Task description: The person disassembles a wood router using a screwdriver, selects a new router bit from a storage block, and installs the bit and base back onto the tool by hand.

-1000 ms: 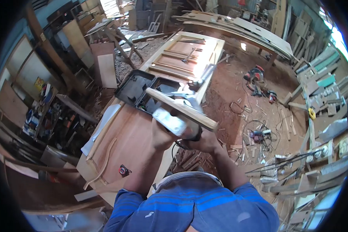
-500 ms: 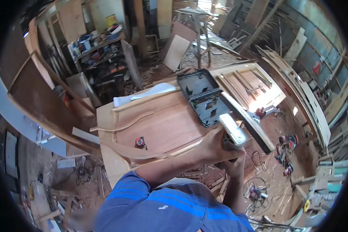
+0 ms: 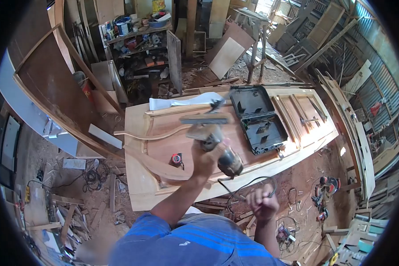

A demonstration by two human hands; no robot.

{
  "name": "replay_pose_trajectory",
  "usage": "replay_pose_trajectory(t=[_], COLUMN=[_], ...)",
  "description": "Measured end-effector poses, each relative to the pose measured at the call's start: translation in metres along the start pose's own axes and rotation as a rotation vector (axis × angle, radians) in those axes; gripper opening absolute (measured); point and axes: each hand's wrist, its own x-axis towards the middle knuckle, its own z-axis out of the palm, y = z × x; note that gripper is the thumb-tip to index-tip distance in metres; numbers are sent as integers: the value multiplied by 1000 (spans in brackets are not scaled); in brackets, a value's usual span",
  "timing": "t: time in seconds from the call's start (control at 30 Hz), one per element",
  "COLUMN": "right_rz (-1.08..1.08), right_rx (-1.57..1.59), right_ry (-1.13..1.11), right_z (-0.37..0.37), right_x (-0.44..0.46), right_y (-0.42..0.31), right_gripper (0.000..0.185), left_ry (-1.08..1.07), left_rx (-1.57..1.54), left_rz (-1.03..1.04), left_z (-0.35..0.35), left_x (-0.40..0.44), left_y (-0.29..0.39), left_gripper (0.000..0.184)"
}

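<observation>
My left hand (image 3: 205, 158) is wrapped round a corded power tool (image 3: 230, 163), which looks like a trim router. The tool is held above the wooden door panel (image 3: 139, 195), with its flat base plate (image 3: 204, 119) uppermost and its motor end pointing down to the right. Motion blur hides the detail around the plate. A black power cord (image 3: 252, 178) loops from the motor end to my right hand (image 3: 264, 203), whose fingers are closed on it beyond the panel's near edge. An open black tool case (image 3: 266, 135) lies on the panel, right of the tool.
On the panel lie a red tape measure (image 3: 177, 159), a curved wood strip (image 3: 153, 137), a white sheet (image 3: 184, 102) and a hammer (image 3: 309, 120). A large framed board (image 3: 57, 84) leans at left. Tools including a red-and-black power tool (image 3: 329, 184), cords and offcuts litter the floor.
My left hand has swung the tool leftward over the panel and turned it plate-up. My right hand has come away from the tool and now grips the cord. The view has shifted.
</observation>
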Motion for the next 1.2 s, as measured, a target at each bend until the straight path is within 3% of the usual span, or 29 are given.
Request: replay_pose_trajectory(t=[0.1,0.2,0.3,0.37,0.47,0.53,0.6,0.67,0.73,0.8,0.83,0.97,1.07,1.2], right_rz=[282,383,405,530,183,168,203,161,126,303,279,236,296,450], right_rx=[-154,-311,-525,-912,-1635,-1170,-907,-827,-847,-1179,-1183,-1004,-760,-789], right_ry=[519,898,1140,1305,1007,844,594,297,156,172,284,383,391,381], right_z=[-36,-103,-197,-277,-297,-129,-48,40,93,122,131,140,139,137], right_x=[-27,-53,-110,-166,-192,-99,-57,-32,-28,-40,-51,-100,-125,-125], right_y=[50,104,138,141,142,122,124,133,149,162,177,220,252,295], right_gripper=[14,22,28,42,54,65,74,85,87,89,78,51,49,40], left_ry=[76,60,-9,-36,-84,-117,-163,-216,-301,-297,-318,-327,-387,-451], left_rx=[-99,-198,-233,-247,-215,-180,-145,-102,-49,79,148,306,389,554], left_rz=[15,-85,-240,-268,-328,-374,-412,-449,-469,-411,-410,-418,-489,-522], left_z=[-44,-69,-91,-105,-122,-129,-133,-128,-129,-129,-129,-154,-195,-255], left_x=[28,41,34,22,3,-16,-36,-60,-83,-112,-125,-171,-195,-212], left_y=[0,29,54,61,78,83,82,84,80,80,89,92,106,102], left_gripper=[42,46,54,55,54,53,52,54,54,50,51,52,67,77])
